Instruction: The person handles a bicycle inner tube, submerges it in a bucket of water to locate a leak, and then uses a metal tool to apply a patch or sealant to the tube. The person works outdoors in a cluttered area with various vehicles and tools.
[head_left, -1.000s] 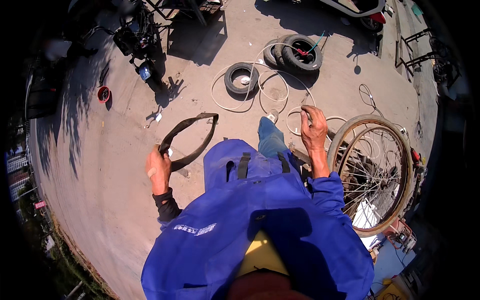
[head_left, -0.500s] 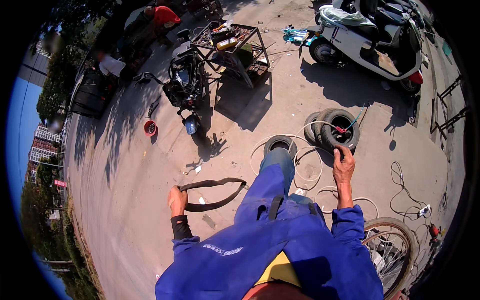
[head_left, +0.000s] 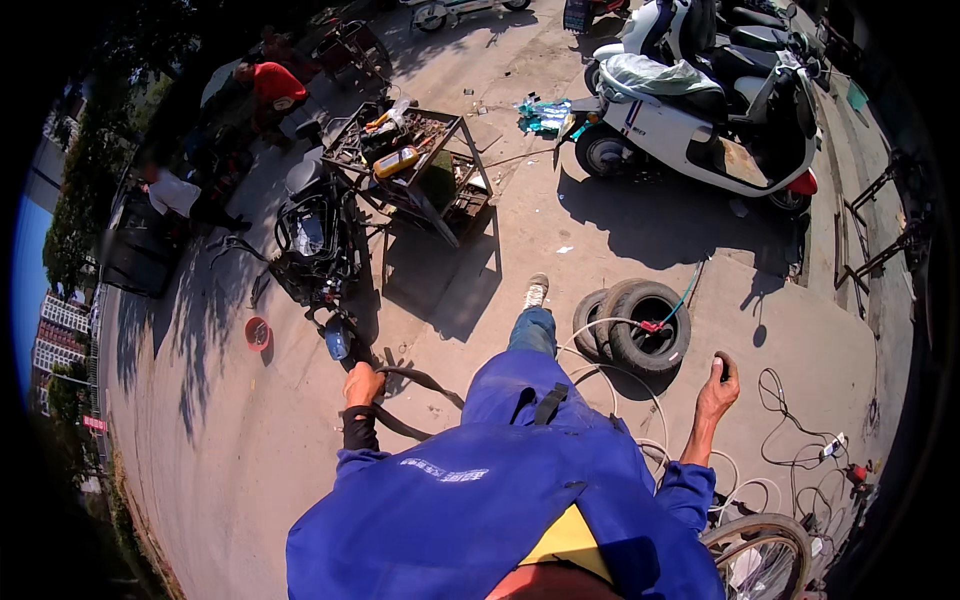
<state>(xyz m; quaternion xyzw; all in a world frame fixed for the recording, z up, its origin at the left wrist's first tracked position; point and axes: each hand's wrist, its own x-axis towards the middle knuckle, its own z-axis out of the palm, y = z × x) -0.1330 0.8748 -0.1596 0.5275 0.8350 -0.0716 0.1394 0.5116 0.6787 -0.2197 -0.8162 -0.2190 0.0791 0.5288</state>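
Note:
My left hand (head_left: pixel 362 388) is closed around a flat black rubber inner tube (head_left: pixel 428 381), which hangs in a loop to the right; my blue clothing hides its far end. My right hand (head_left: pixel 719 388) is out to the right over the concrete, its fingers half curled and the thumb apart, with nothing visible in it. Just beyond it, several scooter tyres (head_left: pixel 652 350) lean together on the ground. A red fitting (head_left: pixel 651 326) on a hose rests across the opening of the front tyre.
Pale hose (head_left: pixel 655 420) coils between my leg and the tyres. A spoked wheel (head_left: pixel 790 530) and black cables (head_left: pixel 790 425) lie at the lower right. Ahead stand a stripped scooter (head_left: pixel 318 235), a metal tool cart (head_left: pixel 440 225) and a white scooter (head_left: pixel 690 140). A red bowl (head_left: pixel 258 333) sits left; two people are farther off.
I have stepped forward, so the tyres and scooters appear shifted left. My right hand has moved away from the tyres to the right. The inner tube stays in my left hand.

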